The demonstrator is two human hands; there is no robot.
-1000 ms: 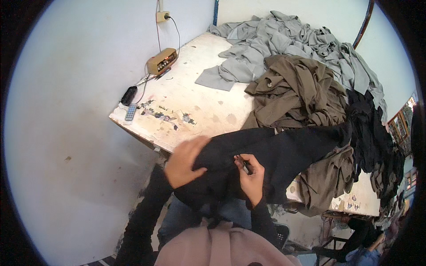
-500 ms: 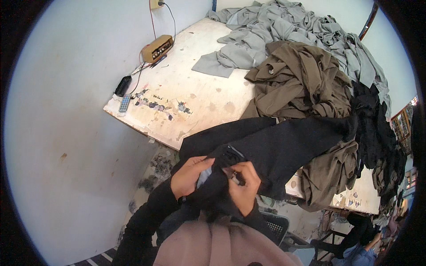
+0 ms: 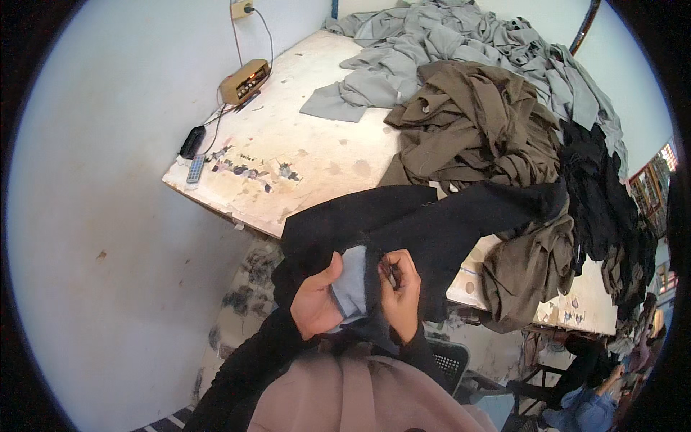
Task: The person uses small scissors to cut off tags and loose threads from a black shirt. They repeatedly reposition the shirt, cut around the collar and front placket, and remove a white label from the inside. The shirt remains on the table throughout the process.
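A black garment (image 3: 410,223) lies across the near table edge and hangs down toward my lap. My left hand (image 3: 317,299) is closed on its near part, thumb up, fingers behind the cloth. A pale blue-grey lining piece (image 3: 350,281) shows flat between my hands, framed by black cloth. At the black edge right of this lining, my right hand (image 3: 400,291) is closed in a pinch. A small, dark, shiny thing shows partly between its fingers; its kind is too hidden to tell.
On the table (image 3: 288,144) lie a brown cloth pile (image 3: 475,129), a grey cloth pile (image 3: 461,43) and more black cloth (image 3: 594,187). A tan box device (image 3: 245,81) and a remote control (image 3: 195,170) sit near the left wall. Another person (image 3: 586,403) is at lower right.
The garment's near part has been turned or opened, so much more pale lining shows. My left hand has shifted slightly right, and my right hand has risen a little. The view has shifted slightly.
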